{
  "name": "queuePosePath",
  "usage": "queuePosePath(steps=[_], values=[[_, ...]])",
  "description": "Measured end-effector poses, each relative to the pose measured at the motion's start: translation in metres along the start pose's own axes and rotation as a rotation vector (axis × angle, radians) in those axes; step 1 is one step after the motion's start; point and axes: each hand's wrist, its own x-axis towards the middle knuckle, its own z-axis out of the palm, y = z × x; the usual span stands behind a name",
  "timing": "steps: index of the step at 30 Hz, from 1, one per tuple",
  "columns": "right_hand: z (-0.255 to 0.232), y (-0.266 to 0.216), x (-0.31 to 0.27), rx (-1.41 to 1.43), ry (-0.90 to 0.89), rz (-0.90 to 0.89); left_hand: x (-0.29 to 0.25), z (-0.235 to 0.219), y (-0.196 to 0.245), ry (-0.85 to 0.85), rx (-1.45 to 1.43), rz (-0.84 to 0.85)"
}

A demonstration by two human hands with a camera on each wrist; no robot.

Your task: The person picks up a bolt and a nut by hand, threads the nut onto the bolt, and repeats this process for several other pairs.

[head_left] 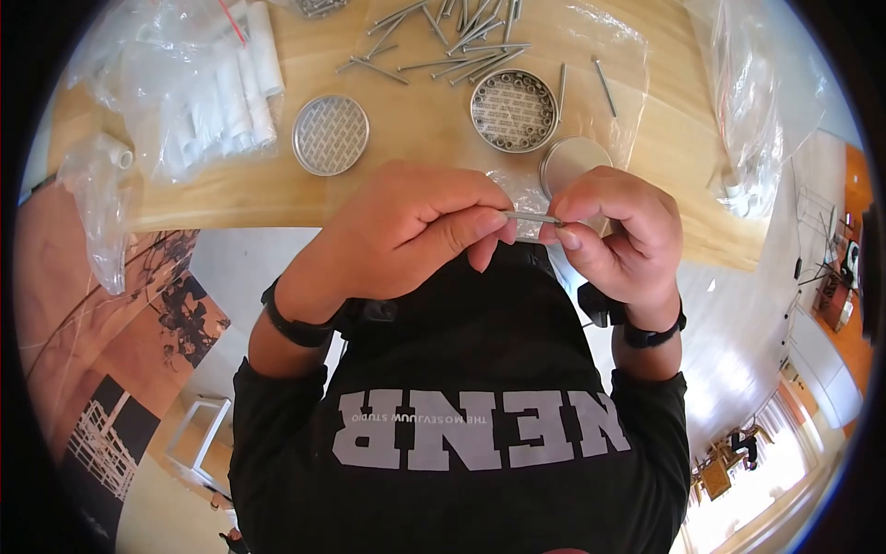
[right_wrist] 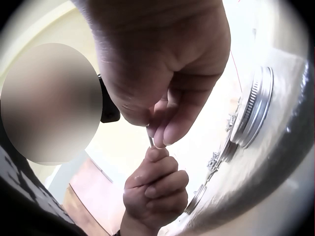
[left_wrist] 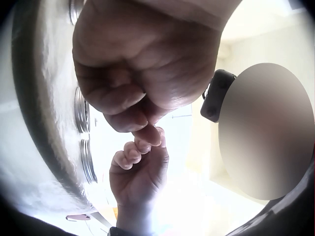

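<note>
Over the table's front edge, my left hand [head_left: 397,226] pinches a thin metal bolt [head_left: 531,217] between thumb and fingers. It lies roughly level, its far end reaching my right hand [head_left: 618,231]. The right thumb and fingertips pinch that end, where a small dark piece shows; cannot tell what it is. In the right wrist view, a short stretch of the bolt [right_wrist: 151,140] shows between the fingertips of both hands. Just beyond the hands stands a round tin [head_left: 513,111] with small nuts round its inner rim. Another round metal tin [head_left: 577,162] is partly behind the right hand.
A patterned round tin [head_left: 330,135] lies left of centre. Several long bolts [head_left: 471,55] are scattered at the back on clear plastic, one loose bolt [head_left: 604,88] to their right. White tubes [head_left: 235,102] in plastic bags lie left; more plastic wrap [head_left: 761,102] is at the right.
</note>
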Motion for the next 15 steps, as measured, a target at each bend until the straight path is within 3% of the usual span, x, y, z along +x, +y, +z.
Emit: queuePosePath(steps=[4, 15], values=[[-0.009, -0.003, 0.008, -0.119, -0.069, -0.142, -0.001, 0.000, 0.001, -0.015, -0.069, -0.050], [-0.015, -0.007, 0.008, -0.224, -0.115, -0.226, -0.002, -0.004, 0.005, -0.144, -0.294, -0.245]])
